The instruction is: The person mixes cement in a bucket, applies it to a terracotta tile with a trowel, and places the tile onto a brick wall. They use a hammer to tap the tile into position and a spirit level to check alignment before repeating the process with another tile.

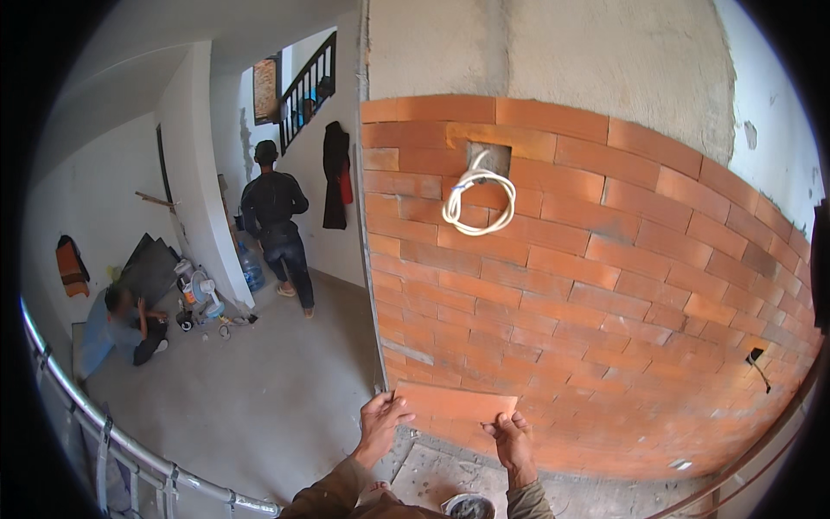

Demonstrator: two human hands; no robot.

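Forearms (333,491), tile (458,404), brick wall (553,290), floor (242,381)

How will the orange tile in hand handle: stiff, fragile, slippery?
Probably stiff: the orange tile spans from left hand to right hand with no visible sag. Likely brittle if knocked, since it looks like a thin slab of fired clay. Probably not very slippery; its face looks matte.

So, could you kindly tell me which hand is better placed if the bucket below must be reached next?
Probably the right hand: it appears nearer the bucket than the left hand, though both hands hold the orange tile.
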